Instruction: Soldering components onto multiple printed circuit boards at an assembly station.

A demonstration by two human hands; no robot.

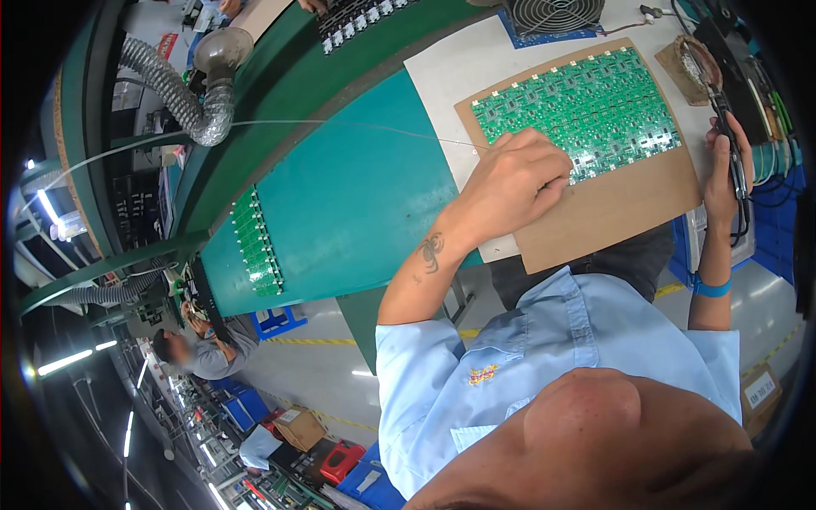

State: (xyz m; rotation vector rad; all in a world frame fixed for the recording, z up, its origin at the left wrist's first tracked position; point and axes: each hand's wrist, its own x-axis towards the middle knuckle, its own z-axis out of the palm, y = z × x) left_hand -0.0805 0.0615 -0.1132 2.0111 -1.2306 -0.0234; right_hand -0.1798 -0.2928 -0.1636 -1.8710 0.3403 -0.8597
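Note:
A sheet of green circuit boards (586, 106) lies on a brown cardboard piece (612, 200). My left hand (520, 178) is over the near left part of the boards, its fingers pinched on a thin solder wire (357, 126). That wire runs in from the far left. At the right, my right hand (727, 166) is closed round the dark handle of a soldering iron (729, 140). The iron points away from me, its front end at a round tip cleaner (697, 61) on a brown pad. My left fingertips are partly hidden by the hand itself.
A green mat (357, 195) covers the bench, with a strip of finished-looking boards (257, 242) on its left. A fan (554, 15) stands at the back, and a silver extraction duct (208, 106) hangs at the left. A person (217, 353) sits farther left.

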